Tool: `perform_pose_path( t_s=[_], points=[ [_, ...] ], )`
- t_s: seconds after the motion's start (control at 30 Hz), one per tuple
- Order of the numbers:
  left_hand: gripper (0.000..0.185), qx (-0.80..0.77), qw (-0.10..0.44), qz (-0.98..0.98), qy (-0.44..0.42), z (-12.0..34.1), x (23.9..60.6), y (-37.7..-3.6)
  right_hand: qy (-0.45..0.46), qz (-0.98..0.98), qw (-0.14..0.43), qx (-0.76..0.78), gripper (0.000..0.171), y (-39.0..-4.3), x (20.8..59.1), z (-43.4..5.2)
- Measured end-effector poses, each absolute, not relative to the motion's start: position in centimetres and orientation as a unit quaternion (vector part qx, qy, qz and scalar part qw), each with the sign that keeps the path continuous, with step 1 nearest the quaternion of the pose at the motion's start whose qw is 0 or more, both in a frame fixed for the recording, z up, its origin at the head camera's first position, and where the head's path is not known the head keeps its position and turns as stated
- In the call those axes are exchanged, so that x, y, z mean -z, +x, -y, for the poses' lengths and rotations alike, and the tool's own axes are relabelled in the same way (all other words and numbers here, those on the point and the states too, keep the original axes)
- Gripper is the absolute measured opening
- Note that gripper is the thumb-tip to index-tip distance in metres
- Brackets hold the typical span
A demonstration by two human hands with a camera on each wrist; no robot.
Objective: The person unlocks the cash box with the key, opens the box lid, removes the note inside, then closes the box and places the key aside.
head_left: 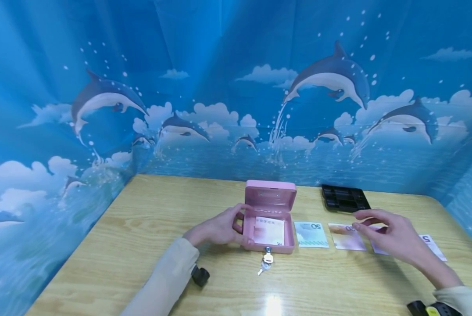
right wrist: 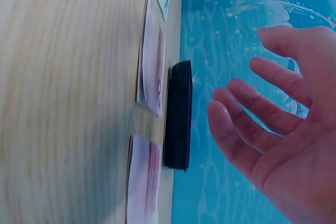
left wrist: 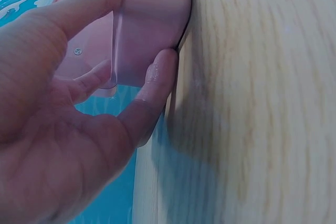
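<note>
We hold pink cash box [head_left: 269, 217] with left hand [head_left: 220, 228] at its left wall | right hand [head_left: 394, 235] relaxed, empty, above banknote [head_left: 346, 237] right of box | box rigid, smooth; notes thin, limp, so lift by an edge

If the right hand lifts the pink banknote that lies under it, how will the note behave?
The pink banknote lies quite flat on the table, so it is probably thin, light and floppy. The right hand hovers open above it; the flat edges may be hard to pinch, so sliding it first could help.
</note>
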State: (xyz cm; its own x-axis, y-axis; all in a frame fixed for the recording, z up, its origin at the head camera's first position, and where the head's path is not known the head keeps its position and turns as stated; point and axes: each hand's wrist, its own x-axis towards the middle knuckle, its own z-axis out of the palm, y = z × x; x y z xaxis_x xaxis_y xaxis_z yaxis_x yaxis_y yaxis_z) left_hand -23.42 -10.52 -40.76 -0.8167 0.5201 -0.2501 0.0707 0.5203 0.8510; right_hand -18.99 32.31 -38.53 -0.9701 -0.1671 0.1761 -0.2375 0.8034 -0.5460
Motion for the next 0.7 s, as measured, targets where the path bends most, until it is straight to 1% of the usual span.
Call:
perform_pose_path(
  t_s=[0.27, 0.7],
  points=[
    [0.088, -0.473, 0.249, -0.824, 0.189, 10.6, 40.7, -23.3, 0.131, 0.944, 0.044, -0.301, 0.034, -19.1, 38.2, -30.4],
    [0.088, -0.475, 0.249, -0.822, 0.191, 10.6, 40.7, -23.3, 0.164, 0.929, 0.058, -0.326, 0.031, -19.4, 38.7, -27.1]
  ],
)
